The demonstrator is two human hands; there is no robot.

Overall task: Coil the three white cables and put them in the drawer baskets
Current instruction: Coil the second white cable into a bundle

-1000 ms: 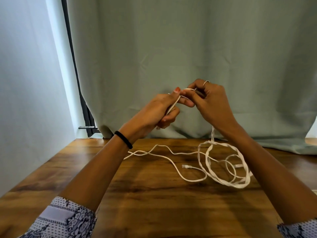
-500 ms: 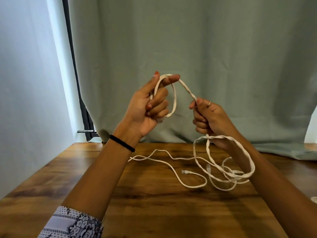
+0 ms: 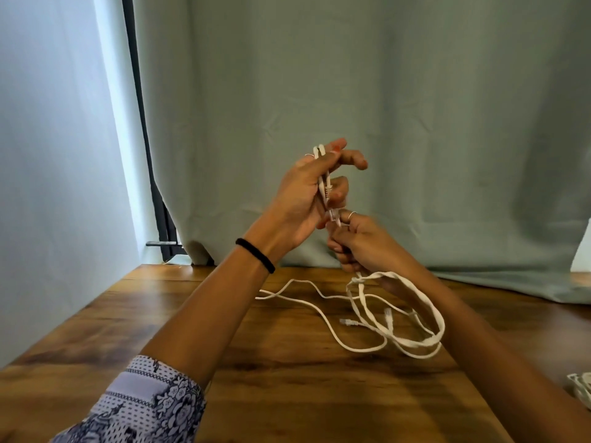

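Grey-green curtain fills the back, wooden table below it. Left hand raised above the table's far edge, palm facing right, thumb and fingers curled round a folded length of flat white cable; the fold's two strands run near-vertical through the palm, bend at the top by the index finger, lower end dropping toward the right hand. Right hand sits just below and right of the left, fingers pinched on the same cable where it leaves the left hand. From there the cable hangs in loose loops over the right wrist and down onto the table. A thinner round white cable trails flat on the wood, long axis roughly left-right, connector end pointing left. Black hair tie on the left wrist. Bit of another white cable at the right frame edge.
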